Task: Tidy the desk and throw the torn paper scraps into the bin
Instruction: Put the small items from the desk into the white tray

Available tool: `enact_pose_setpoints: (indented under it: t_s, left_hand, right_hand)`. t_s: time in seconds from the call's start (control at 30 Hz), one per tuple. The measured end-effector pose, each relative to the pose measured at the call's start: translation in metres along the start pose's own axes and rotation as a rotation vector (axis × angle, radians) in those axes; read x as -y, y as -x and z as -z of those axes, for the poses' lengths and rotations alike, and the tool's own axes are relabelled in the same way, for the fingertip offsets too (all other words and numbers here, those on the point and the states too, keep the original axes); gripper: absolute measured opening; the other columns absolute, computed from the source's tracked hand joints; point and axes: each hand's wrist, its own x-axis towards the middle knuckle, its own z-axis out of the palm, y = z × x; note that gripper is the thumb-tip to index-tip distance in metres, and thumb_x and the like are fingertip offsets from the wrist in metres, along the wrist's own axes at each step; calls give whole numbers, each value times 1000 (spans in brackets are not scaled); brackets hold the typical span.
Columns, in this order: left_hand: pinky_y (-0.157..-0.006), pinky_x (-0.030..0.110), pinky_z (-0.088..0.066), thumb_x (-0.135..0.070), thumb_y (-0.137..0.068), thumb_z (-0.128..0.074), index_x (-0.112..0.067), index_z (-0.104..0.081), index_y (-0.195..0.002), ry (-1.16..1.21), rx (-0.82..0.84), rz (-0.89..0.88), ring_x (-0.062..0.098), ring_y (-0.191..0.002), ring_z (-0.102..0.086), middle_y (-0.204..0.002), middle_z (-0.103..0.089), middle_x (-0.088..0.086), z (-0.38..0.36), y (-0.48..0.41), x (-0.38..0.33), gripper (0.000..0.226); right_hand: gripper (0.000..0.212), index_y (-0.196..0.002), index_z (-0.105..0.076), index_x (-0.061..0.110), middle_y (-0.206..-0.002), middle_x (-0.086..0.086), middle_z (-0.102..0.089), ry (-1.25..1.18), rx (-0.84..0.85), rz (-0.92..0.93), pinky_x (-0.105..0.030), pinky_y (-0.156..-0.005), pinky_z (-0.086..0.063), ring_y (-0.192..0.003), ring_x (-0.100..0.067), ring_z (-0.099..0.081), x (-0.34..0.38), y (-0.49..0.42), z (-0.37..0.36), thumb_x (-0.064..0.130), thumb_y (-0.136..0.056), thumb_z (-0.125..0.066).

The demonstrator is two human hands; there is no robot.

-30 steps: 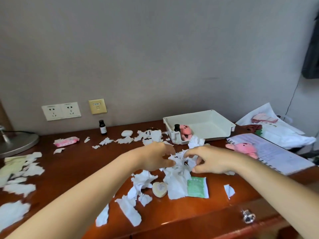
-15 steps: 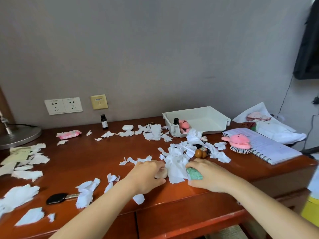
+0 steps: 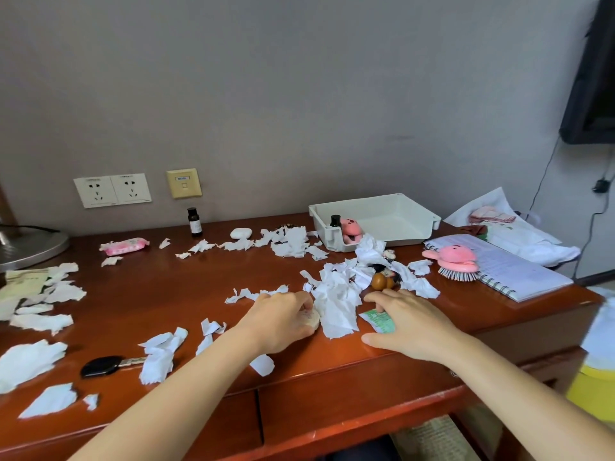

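Note:
Torn white paper scraps lie all over the red-brown desk. The biggest heap of scraps is in the middle, just beyond my hands. My left hand is curled around a small cream heart-shaped piece at the heap's left edge. My right hand lies flat with its fingers spread, fingertips pressing on a green sachet at the heap's right edge. More scraps sit near the back, and others lie at the left. A yellow container shows low on the right beside the desk.
A white tray at the back holds a pink plush and a small bottle. A pink hairbrush lies on a spiral notebook. A brown figurine sits in the heap. A car key, dark bottle, pink pack and lamp base are at the left.
Both hands have come down from the top of the scrap heap toward the desk's front edge, the left onto the cream heart piece and the right onto the green sachet. The view has pulled back.

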Motion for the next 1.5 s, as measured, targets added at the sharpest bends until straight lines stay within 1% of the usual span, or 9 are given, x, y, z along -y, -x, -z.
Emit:
enact_pose_setpoints:
  t_s: [0.2,0.43,0.73,0.97,1.07,1.13,1.2,1.37,1.5]
  left_hand:
    - [-102,31,-39,-37,-91,-54,-23,-51,-125,12,8,4,20,-112,-57,-125,-61,-1,-1,1,1,37]
    - [-104,32,-26,-45,-86,-58,-23,-55,-119,-9,54,5,18,-106,-57,-116,-63,-4,6,-2,1,39]
    - [-106,32,-27,-50,-81,-62,-23,-59,-119,-74,23,-5,19,-105,-57,-111,-65,-4,2,-9,1,46]
    - [-97,31,-44,-43,-79,-65,-20,-63,-113,-39,-78,-15,19,-95,-62,-103,-69,0,24,-28,5,41]
    - [-93,35,-51,-38,-80,-68,-17,-62,-114,11,-110,-53,18,-95,-63,-106,-68,0,43,-45,3,41]
    - [-89,35,-54,-34,-80,-70,-15,-62,-116,65,-131,-63,18,-96,-63,-108,-67,1,55,-60,0,41]
    - [-87,37,-55,-34,-80,-71,-15,-63,-114,83,-168,-76,19,-95,-63,-108,-67,1,65,-78,-3,40]
    - [-85,41,-53,-38,-78,-70,-16,-64,-108,56,-221,-115,23,-91,-63,-101,-68,2,85,-134,-16,38]
    - [-84,35,-47,-40,-81,-66,-15,-61,-110,-13,-179,-136,25,-96,-60,-103,-67,2,92,-189,-37,38]
  right_hand:
    - [59,-136,-39,29,-131,6,-50,31,0,30,-30,-81,-41,-116,-20,-50,0,5,3,33,-80,-59]
    - [53,-136,-44,27,-130,4,-50,111,-33,81,-31,-86,-44,-115,-22,-53,1,8,0,13,-85,-52]
    - [18,-104,-64,14,-114,3,-53,23,-143,39,-31,-68,-44,-88,-21,-58,-6,-5,4,13,-93,-50]
    - [12,-96,-65,19,-92,-5,-63,-39,-297,-44,-34,-72,-49,-89,-25,-59,-10,-29,34,20,-91,-54]
    - [13,-81,-58,23,-79,-1,-64,-191,-311,-36,-26,-54,-44,-71,-22,-58,-20,-52,51,14,-88,-57]
    - [12,-85,-54,22,-78,3,-54,-226,-326,-34,-20,-48,-32,-74,-22,-51,-29,-71,62,11,-89,-58]
    - [8,-91,-54,16,-77,4,-51,-250,-340,-50,-25,-53,-33,-78,-22,-47,-38,-88,72,11,-88,-59]
    - [43,-129,-48,21,-118,-10,-57,-317,-340,-106,-27,-81,-36,-113,-28,-48,-68,-133,88,11,-88,-58]
    - [41,-126,-52,19,-108,-11,-54,-323,-356,-146,-21,-76,-30,-92,-21,-42,-93,-173,93,9,-87,-59]
